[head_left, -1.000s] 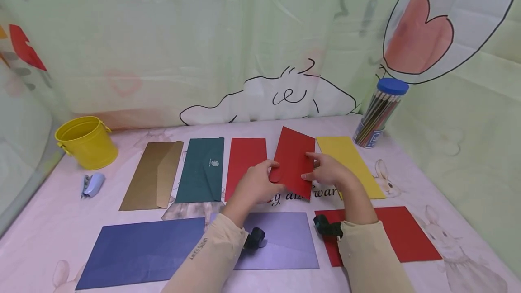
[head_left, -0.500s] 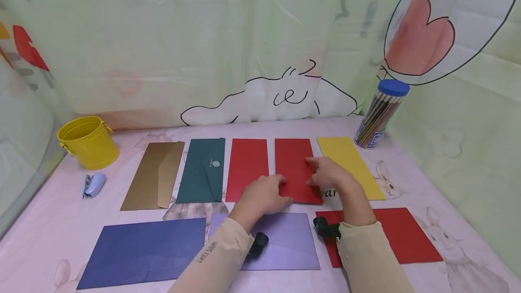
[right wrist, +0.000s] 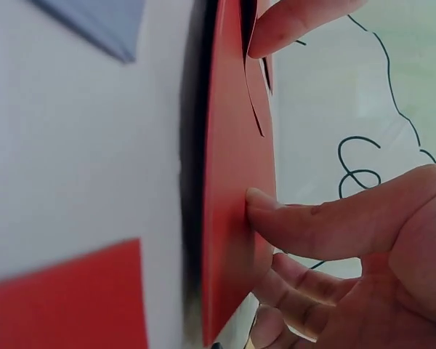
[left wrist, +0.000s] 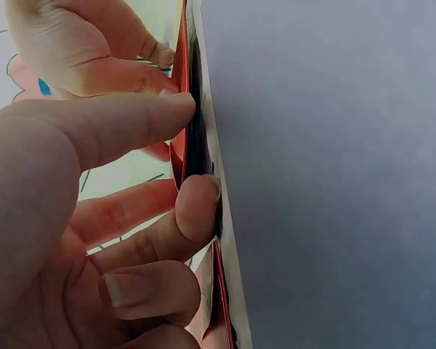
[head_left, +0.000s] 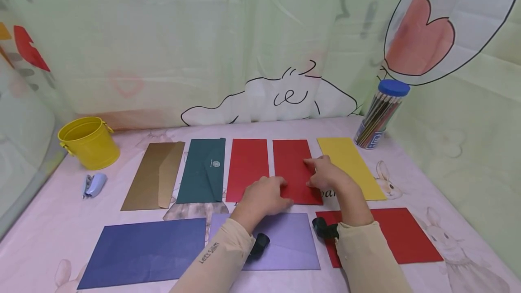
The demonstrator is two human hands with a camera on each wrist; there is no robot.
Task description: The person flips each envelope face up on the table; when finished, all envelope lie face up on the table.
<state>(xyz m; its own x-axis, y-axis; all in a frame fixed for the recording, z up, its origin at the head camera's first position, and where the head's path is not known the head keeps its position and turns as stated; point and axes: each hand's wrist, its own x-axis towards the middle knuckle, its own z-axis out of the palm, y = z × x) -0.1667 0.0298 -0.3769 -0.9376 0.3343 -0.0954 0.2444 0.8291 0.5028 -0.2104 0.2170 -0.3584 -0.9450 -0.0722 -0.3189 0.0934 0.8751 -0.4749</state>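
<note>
A red envelope (head_left: 294,173) lies in the upper row, between another red envelope (head_left: 247,166) and a yellow one (head_left: 346,164). My left hand (head_left: 262,199) touches its lower left part, thumb and forefinger spread apart. On its right side rests my right hand (head_left: 331,177), fingertips on the paper. The right wrist view shows the right thumb (right wrist: 276,214) pressing the envelope's face (right wrist: 236,174), the other fingers by the edge. The left fingers (left wrist: 196,207) reach the red edge in the left wrist view, where the lower ones are bent and hold nothing visible.
Brown (head_left: 150,175) and green (head_left: 201,171) envelopes lie to the left. Nearer are blue (head_left: 142,252), lilac (head_left: 289,248) and red (head_left: 403,234) envelopes. A yellow bucket (head_left: 91,148), a small lilac stapler-like item (head_left: 95,185) and a pencil jar (head_left: 376,121) stand around.
The raised, tilted red envelope came down flat into the row, then shifted slightly left. My left hand moved down and a little right with it; the right hand stayed at its right side.
</note>
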